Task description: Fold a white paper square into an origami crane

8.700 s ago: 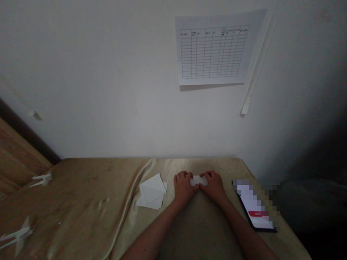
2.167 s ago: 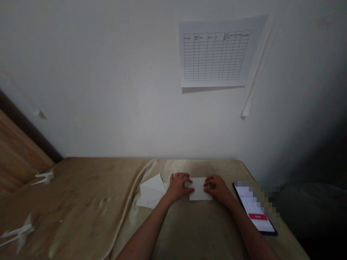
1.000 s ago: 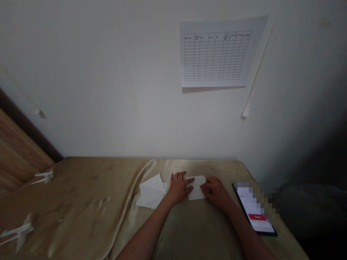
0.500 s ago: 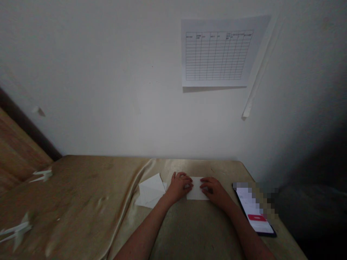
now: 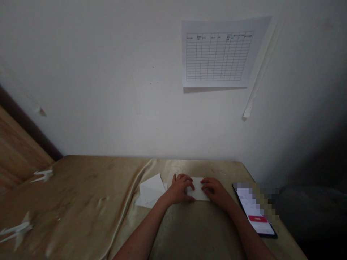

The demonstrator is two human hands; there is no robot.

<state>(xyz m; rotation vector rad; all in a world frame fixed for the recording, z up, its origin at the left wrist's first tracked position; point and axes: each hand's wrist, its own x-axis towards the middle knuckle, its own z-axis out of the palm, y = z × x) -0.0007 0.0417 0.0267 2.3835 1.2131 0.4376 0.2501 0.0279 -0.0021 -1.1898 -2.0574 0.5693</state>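
A small rectangular piece of folded white paper lies flat on the cloth-covered table between my hands. My left hand holds its left side, with fingers bent over the top and the thumb stretched along the near edge. On the right side, my right hand keeps hold with curled fingers; its thumb is mostly hidden. Both hands cover the ends of the paper. Just left of my left wrist rest several loose white paper pieces, overlapping one another.
A phone with a lit screen lies right of my right forearm, near the table's edge. Two white folded paper shapes sit far left on the gold tablecloth. Behind, a printed table sheet hangs on the wall.
My left thumb has moved toward me, away from the fingers, to the paper's near edge. My right hand has barely shifted. The loose pieces and phone lie as before.
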